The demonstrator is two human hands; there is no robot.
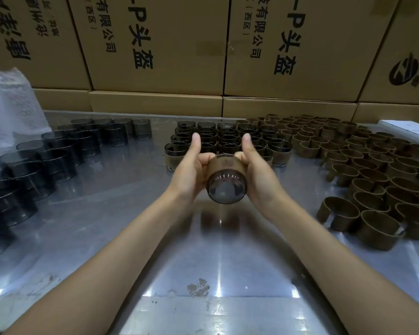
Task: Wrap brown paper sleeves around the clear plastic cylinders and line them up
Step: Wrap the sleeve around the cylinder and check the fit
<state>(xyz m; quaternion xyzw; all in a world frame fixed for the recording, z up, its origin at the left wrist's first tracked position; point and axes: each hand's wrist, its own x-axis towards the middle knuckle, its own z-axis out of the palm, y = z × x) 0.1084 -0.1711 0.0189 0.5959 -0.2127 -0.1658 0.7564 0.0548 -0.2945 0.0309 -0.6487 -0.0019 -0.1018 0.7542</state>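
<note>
The left hand (191, 172) and right hand (257, 175) clasp one clear cylinder (226, 187), fingers curled round it, thumbs raised. A brown paper sleeve (224, 165) bands its middle (smoky rounded end facing the camera).

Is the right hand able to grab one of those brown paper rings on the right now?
Probably not yet: the right hand is busy holding the cup with the left hand. The paper rings lie unblocked.

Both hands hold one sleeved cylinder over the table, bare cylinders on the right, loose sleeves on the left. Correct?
Sides are swapped. The head view shows the bare cylinders on the left and the loose sleeves on the right. The rest holds: left hand and right hand grip one sleeved cylinder over the table.
</note>
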